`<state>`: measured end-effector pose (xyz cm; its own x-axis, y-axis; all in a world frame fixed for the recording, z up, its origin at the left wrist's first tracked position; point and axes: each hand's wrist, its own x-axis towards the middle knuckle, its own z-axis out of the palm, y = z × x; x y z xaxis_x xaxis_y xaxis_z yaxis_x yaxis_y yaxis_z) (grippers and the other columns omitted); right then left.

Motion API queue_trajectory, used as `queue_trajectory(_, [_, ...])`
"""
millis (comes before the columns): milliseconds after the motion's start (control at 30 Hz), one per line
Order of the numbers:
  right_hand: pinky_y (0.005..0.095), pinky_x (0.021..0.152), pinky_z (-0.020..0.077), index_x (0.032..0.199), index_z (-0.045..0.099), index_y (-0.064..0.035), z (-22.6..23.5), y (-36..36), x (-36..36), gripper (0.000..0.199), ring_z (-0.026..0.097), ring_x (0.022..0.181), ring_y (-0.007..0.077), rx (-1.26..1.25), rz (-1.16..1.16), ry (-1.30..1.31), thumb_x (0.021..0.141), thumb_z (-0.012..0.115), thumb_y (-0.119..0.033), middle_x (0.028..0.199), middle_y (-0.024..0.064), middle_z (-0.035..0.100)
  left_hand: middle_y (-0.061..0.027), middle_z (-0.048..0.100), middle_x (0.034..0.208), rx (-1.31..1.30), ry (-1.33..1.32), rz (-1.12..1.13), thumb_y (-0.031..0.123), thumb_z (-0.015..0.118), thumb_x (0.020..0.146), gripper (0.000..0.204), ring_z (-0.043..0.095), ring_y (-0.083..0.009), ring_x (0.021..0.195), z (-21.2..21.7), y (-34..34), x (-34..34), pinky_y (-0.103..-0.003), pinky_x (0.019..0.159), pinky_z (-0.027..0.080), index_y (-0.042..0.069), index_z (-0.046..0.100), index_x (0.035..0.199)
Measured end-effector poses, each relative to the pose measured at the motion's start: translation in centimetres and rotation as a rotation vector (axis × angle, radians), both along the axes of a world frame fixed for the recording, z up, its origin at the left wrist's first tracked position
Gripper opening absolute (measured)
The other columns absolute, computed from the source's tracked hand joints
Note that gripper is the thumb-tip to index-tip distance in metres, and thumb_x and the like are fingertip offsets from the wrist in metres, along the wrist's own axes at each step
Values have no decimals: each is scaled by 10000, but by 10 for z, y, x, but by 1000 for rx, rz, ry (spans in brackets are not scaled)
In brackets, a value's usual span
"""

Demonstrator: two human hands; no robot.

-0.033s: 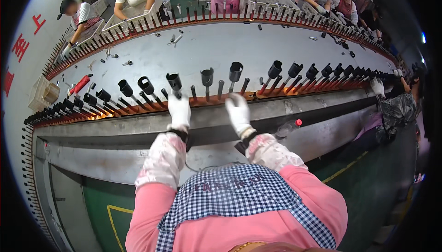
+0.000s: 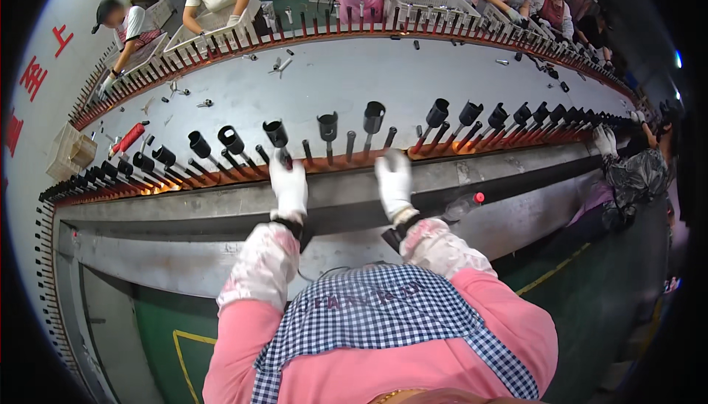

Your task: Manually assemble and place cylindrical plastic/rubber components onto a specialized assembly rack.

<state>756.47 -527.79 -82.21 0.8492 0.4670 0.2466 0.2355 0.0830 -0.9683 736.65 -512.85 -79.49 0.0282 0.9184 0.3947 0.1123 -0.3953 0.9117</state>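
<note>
A row of black open-topped cups on stems and thin dark rods stands along the near edge of a grey table. My left hand (image 2: 289, 188), in a white glove, is at the stem base of one notched black cup (image 2: 275, 134). Its fingers are closed around something small and dark that I cannot make out. My right hand (image 2: 394, 182), also gloved in white, is over the rail, below a thin rod (image 2: 390, 137) and right of a taller black cup (image 2: 374, 118). Motion smears its fingertips. Another notched cup (image 2: 327, 128) stands between the hands.
Small flames glow along the rail (image 2: 461, 144). A clear bottle with a red cap (image 2: 463, 206) lies on the ledge below. Loose metal parts (image 2: 281, 65) and a red spool-like roll (image 2: 129, 138) lie on the table. Several people work at white crates (image 2: 214, 33) across it.
My right hand has moved a little to the right, toward the thin rod. My left hand has shifted slightly downward and stays by the same cup's stem.
</note>
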Motion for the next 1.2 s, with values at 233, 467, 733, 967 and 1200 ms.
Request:
queue_trajectory(233, [353, 1184, 424, 1601, 365, -9, 133, 28, 30, 850, 523, 1387, 234, 343, -146, -208, 898, 843, -32, 1482, 164, 547, -179, 631, 1409, 272, 93, -252, 52, 770, 926, 632, 596, -305, 1346, 76, -42, 21, -391, 1171, 450, -17, 542, 1511])
queue_trajectory(467, [307, 772, 573, 1040, 675, -95, 120, 77, 7, 313, 671, 784, 140, 109, -92, -213, 917, 873, -303, 863, 30, 715, -39, 707, 925, 260, 51, -227, 73, 835, 877, 208, 652, -116, 854, 86, 34, 61, -290, 801, 550, 66, 698, 1033])
queue_trajectory(733, [371, 777, 590, 1080, 682, -79, 94, 62, 34, 409, 735, 791, 262, 98, 9, -139, 907, 848, -410, 873, 109, 752, -18, 686, 942, 117, -63, -169, 78, 837, 882, 238, 628, -104, 859, 75, 22, 84, -274, 810, 534, 56, 677, 1057])
queue_trajectory(967, [361, 1069, 519, 1403, 619, -4, 18, -61, 69, 493, 695, 1226, 249, -168, 397, 69, 986, 735, -241, 1283, 159, 743, -105, 656, 1244, -147, -77, -50, 14, 670, 956, 418, 602, -219, 1156, 27, -34, 50, -367, 1059, 458, -9, 588, 1365])
queue_trajectory(1200, [389, 1099, 494, 1456, 574, -5, 115, -59, 115, 579, 640, 1276, 286, 164, -123, -263, 961, 791, -212, 1380, 192, 659, -199, 594, 1473, 87, 48, -333, -21, 683, 961, 616, 585, -283, 1371, 56, -135, 141, -394, 1177, 458, -23, 490, 1546])
